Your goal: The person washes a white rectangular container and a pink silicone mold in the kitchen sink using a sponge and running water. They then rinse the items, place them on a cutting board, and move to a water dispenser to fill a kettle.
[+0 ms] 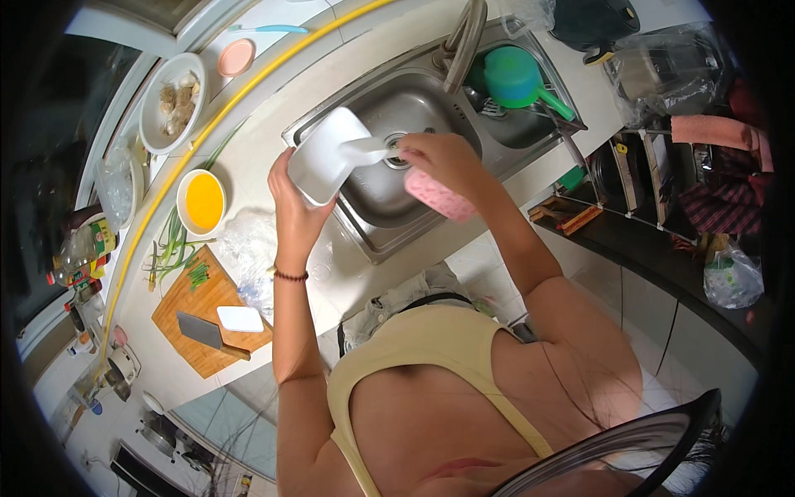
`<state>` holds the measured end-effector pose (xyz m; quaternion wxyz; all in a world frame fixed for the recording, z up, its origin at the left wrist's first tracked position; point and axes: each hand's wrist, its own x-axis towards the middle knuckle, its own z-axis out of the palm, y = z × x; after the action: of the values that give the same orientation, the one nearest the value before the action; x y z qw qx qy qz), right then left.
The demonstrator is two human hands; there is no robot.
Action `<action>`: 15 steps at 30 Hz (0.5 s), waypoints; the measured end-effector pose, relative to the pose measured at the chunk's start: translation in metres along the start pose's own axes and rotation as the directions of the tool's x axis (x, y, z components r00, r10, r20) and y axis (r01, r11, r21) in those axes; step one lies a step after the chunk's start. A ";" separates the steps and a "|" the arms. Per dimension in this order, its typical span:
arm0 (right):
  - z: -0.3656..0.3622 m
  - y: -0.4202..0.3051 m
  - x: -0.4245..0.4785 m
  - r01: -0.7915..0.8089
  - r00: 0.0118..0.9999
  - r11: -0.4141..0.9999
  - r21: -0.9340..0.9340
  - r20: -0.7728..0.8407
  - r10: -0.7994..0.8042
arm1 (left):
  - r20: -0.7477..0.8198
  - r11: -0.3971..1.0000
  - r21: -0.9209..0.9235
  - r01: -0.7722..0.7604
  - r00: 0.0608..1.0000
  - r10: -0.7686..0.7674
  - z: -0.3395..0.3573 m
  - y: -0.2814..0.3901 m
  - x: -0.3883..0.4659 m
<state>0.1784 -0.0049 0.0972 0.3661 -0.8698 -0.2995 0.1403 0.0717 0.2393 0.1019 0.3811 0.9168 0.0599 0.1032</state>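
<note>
My left hand [293, 214] grips a white rectangular container [320, 164] by its lower side, tilted over the left edge of the stainless steel sink [422, 93]. A white spoon-like utensil [363, 153] reaches into the container's opening. The fingers of my right hand [448, 163] close on its handle above the drain. Below the same hand is a pink patterned block [440, 196], which looks like a sponge. The hand partly hides it, so whether the palm grips it is unclear.
A faucet [463, 46] and a green dipper [512, 77] are at the smaller basin. On the left are a bowl of yellow liquid [205, 202], a plastic bag [248, 245], and a cutting board [208, 363] with a cleaver [202, 329], white lid [240, 319] and chopped scallions [199, 275]. A yellow hose [233, 118] runs behind.
</note>
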 end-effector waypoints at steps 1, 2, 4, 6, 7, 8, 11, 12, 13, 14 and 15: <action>-0.001 0.022 -0.008 -0.075 0.996 0.996 0.040 -0.049 0.077 | -0.021 0.996 -0.054 0.070 0.997 -0.072 0.019 -0.018 -0.001; -0.010 0.050 -0.011 0.037 0.995 0.990 -0.138 -0.086 -0.049 | 0.002 0.984 -0.125 0.124 0.992 -0.124 0.037 -0.033 0.000; -0.024 0.106 -0.006 0.049 0.977 0.959 -0.280 -0.186 -0.105 | 0.056 0.916 -0.354 0.191 0.981 -0.184 0.067 -0.039 0.006; -0.040 0.145 0.011 -0.116 0.972 0.979 -0.168 -0.221 0.077 | 0.115 0.837 -0.499 0.227 0.974 -0.195 0.089 -0.031 0.014; -0.051 0.156 0.024 -0.195 0.971 0.976 -0.098 -0.162 0.178 | 0.126 0.830 -0.513 0.220 0.975 -0.181 0.096 -0.023 0.019; -0.057 0.165 0.037 -0.209 0.972 0.972 -0.109 -0.135 0.194 | 0.135 0.823 -0.527 0.214 0.977 -0.167 0.103 -0.016 0.025; -0.059 0.179 0.062 -0.196 0.978 0.972 -0.133 -0.105 0.183 | 0.089 0.839 -0.532 0.115 0.993 -0.080 0.121 -0.002 0.037; -0.057 0.181 0.067 -0.152 0.983 0.979 -0.136 -0.124 0.135 | 0.063 0.839 -0.539 0.077 0.997 -0.051 0.126 0.001 0.042; -0.056 0.183 0.071 -0.108 0.986 0.984 -0.142 -0.145 0.087 | 0.038 0.838 -0.545 0.037 0.999 -0.020 0.130 0.004 0.045; -0.056 0.184 0.070 -0.161 0.983 0.977 -0.139 -0.107 0.147 | 0.058 0.809 -0.583 0.080 0.997 -0.057 0.133 0.006 0.047; -0.059 0.175 0.068 -0.215 0.976 0.967 -0.135 -0.062 0.208 | 0.059 0.818 -0.570 0.075 0.997 -0.050 0.136 0.008 0.049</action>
<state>0.3318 -0.0921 0.0103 0.2939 -0.9235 -0.2054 0.1364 0.1518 0.1498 0.0215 0.6426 0.7600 0.0480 0.0848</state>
